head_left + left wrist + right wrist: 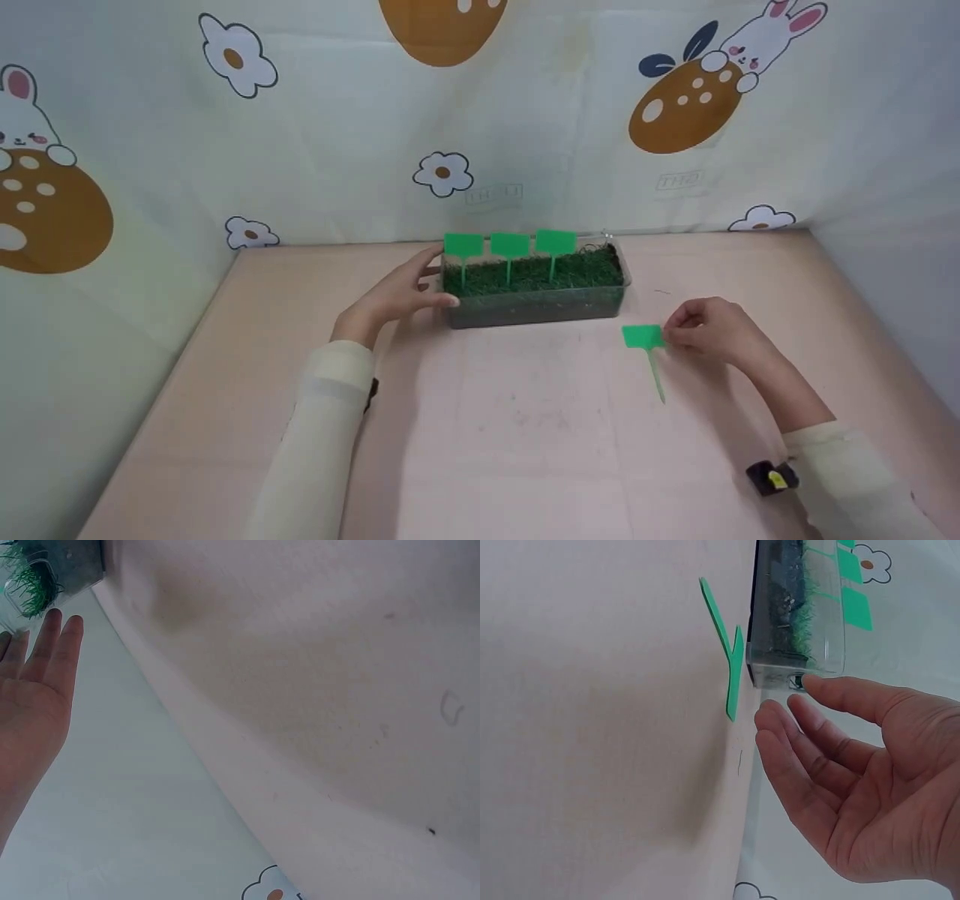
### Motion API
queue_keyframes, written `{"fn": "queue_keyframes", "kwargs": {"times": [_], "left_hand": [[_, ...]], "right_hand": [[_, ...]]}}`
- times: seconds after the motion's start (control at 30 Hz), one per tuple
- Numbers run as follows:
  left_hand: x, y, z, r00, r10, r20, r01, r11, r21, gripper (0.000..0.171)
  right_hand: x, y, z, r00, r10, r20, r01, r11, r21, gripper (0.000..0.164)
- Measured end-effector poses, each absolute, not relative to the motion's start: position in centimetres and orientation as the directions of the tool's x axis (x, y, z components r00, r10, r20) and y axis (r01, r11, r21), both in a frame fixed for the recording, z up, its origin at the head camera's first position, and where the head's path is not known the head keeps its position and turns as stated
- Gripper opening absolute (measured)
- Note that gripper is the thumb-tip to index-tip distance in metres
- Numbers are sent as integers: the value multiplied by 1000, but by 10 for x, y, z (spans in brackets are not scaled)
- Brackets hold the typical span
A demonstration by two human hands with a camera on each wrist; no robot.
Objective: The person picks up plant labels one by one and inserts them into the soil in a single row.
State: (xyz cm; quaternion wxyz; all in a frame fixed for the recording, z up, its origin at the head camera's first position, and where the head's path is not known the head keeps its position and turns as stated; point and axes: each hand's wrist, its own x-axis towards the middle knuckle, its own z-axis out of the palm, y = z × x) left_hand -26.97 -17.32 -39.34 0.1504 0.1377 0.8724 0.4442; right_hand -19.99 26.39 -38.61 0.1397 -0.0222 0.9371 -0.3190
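Observation:
A clear plastic box [536, 306] filled with green grass [585, 270] stands at the back of the table. Three green T-shaped plant labels [556, 241] rise upright from the grass. At the box's left end, my left hand [394, 294] rests with thumb toward the front and fingers toward the back; the left wrist view shows those fingers straight. Another green plant label [643, 337] is on the table, right of and nearer than the box. Close to its right edge is my right hand [712, 330]. In the right wrist view its fingers bend loosely, with a gap to the label [733, 679].
A pinkish table [525, 427] spreads out in front of the box. Pale printed cloth [540, 112] with rabbits and flowers hangs behind and at both sides. A thin dark strand [661, 291] lies right of the box.

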Motion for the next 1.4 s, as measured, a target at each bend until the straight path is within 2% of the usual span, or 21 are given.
{"fn": "queue_keyframes", "kwargs": {"times": [0.7, 1.4], "left_hand": [[-268, -173, -392, -912, 383, -148, 108, 571, 814, 95], [-267, -172, -390, -913, 367, -179, 73, 579, 812, 95]], "right_hand": [[-196, 260, -392, -923, -165, -347, 70, 816, -574, 18], [-191, 255, -394, -907, -188, -376, 55, 833, -550, 21]]}}
